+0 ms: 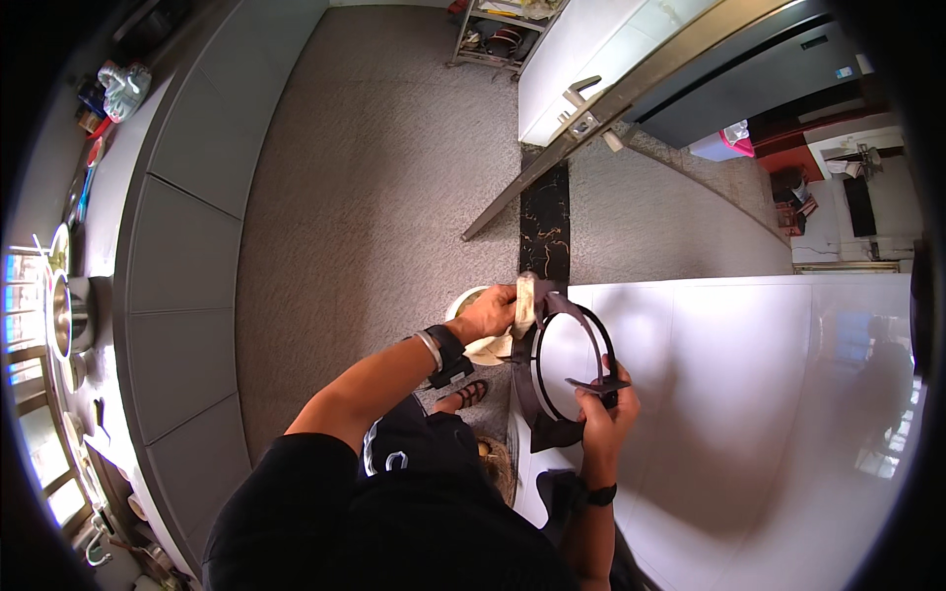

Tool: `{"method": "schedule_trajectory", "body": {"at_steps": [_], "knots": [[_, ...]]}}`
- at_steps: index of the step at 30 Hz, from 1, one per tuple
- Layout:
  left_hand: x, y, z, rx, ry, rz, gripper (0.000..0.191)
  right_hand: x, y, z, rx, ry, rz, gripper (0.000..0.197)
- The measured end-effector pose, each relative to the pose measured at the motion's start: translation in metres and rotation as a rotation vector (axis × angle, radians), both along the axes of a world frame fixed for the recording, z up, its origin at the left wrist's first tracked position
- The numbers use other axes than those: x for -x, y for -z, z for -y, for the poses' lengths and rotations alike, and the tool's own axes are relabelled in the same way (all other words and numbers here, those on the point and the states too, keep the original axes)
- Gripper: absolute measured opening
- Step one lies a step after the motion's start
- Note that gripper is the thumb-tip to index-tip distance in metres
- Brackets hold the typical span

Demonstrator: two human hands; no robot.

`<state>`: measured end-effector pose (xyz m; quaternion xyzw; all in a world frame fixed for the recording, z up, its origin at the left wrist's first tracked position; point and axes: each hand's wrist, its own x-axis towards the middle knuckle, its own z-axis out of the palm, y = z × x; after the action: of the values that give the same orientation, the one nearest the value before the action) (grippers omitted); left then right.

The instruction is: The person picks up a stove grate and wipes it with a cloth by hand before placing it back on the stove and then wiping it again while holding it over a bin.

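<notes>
My right hand [610, 417] grips the lower right side of a dark ring-shaped metal frame with curved prongs [526, 391], which looks like a wok stand from a gas stove. The frame is held up in front of the white tiled wall. My left hand [491, 310] pinches a pale yellowish strip, perhaps a cloth [525, 304], against the frame's upper prong. Below that hand a white basin [460, 301] stands on the floor, partly hidden by my left hand and arm. More pale material lies at the basin's edge.
An open door [510, 203] with a metal edge and handle stands ahead over a black marble threshold [545, 221]. Grey cabinets and a counter [148, 148] with pots and utensils run along the left. A metal shelf rack [499, 37] is at the back. A woven basket [499, 465] sits beside my legs.
</notes>
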<state>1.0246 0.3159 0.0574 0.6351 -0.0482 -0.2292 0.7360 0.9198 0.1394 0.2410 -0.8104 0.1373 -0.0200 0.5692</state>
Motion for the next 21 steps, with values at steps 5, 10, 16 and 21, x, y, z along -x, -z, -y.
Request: {"method": "schedule_trajectory", "body": {"at_steps": [5, 10, 16, 21], "knots": [[0.011, 0.031, 0.001, -0.195, 0.131, 0.103, 0.025, -0.004, -0.002, 0.004, -0.063, 0.033, 0.034, 0.052], [0.024, 0.055, -0.027, -0.302, 0.072, -0.024, 0.037, -0.005, -0.007, 0.012, -0.124, 0.108, 0.092, 0.052], [0.031, 0.055, -0.045, -0.285, -0.005, -0.104, 0.031, -0.005, 0.012, 0.006, 0.024, 0.102, 0.175, 0.044], [0.036, 0.052, -0.060, -0.228, -0.092, -0.251, 0.031, 0.004, 0.027, 0.002, -0.159, 0.254, 0.121, 0.043]]}}
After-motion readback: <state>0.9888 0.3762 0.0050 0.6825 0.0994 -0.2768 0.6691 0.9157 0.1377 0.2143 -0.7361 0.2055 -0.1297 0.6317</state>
